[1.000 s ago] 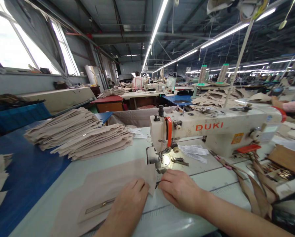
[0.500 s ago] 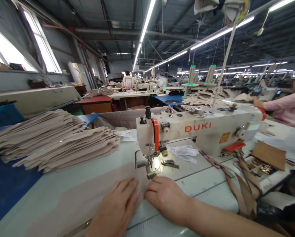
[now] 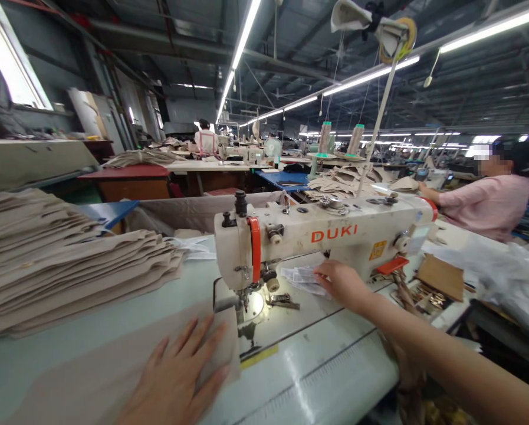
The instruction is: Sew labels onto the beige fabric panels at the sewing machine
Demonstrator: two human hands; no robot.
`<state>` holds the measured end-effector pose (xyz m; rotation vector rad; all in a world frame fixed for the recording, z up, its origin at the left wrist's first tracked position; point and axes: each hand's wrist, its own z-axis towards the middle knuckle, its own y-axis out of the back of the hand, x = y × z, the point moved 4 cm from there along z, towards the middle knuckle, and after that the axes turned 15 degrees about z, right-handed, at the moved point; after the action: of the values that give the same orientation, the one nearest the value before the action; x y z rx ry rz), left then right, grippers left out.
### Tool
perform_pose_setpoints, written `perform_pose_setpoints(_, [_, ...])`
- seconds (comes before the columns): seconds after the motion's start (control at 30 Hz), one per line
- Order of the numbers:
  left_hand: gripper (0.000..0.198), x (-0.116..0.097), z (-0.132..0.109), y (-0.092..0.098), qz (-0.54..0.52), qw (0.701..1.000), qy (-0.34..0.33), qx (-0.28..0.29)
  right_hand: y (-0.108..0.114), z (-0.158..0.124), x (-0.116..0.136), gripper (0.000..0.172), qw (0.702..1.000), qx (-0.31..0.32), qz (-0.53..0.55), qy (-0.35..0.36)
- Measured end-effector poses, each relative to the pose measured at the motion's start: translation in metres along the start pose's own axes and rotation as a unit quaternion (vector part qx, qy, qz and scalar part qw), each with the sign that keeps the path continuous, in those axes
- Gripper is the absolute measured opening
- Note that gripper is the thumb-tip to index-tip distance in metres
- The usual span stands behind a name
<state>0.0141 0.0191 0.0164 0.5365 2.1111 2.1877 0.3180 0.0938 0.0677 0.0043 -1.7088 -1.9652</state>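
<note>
My left hand (image 3: 180, 369) lies flat with fingers spread on a beige fabric panel (image 3: 91, 360), whose right edge is just in front of the needle area. The sewing machine (image 3: 291, 236), lettered DUKI, stands before me, its presser foot (image 3: 245, 295) over a lit needle plate. Across the bed, my right hand (image 3: 341, 283) reaches under the machine arm. Its fingertips are pinched together at the thin white labels (image 3: 299, 277); the exact grip is partly hidden. A small metal clipper-like tool (image 3: 282, 300) rests between the labels and needle plate.
Stacked beige fabric pieces (image 3: 91, 271) occupy the left side. At right are a brown flap (image 3: 441, 276), a tray of small metal parts (image 3: 427, 298) and clear plastic (image 3: 503, 283). A co-worker in a pink top (image 3: 485, 203) sits beyond. Thread cones (image 3: 325, 139) stand behind the machine.
My right hand has left the fabric's edge and moved forward and right to the white labels. My left hand has spread flatter on the fabric. The view has turned right.
</note>
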Motion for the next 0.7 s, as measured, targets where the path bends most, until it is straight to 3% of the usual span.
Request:
perform_pose_setpoints(0.1, [0.053, 0.0, 0.002, -0.005, 0.002, 1.0, -0.001, -0.009, 0.001, 0.005, -0.032, 0.014, 0.999, -0.004, -0.004, -0.052])
perform_pose_setpoints(0.2, [0.053, 0.003, 0.004, -0.012, 0.013, 0.999, -0.011, -0.032, -0.005, 0.005, -0.04, 0.012, 0.998, -0.001, 0.007, -0.068])
perform_pose_setpoints(0.5, [0.047, 0.012, 0.001, -0.034, 0.06, 0.968, -0.063, -0.234, -0.002, 0.004, -0.04, 0.016, 0.995, -0.025, 0.055, -0.076])
perform_pose_setpoints(0.7, [0.044, 0.012, -0.004, -0.018, 0.072, 0.927, -0.069, -0.361, 0.012, -0.004, -0.021, 0.015, 0.991, -0.026, 0.113, -0.06])
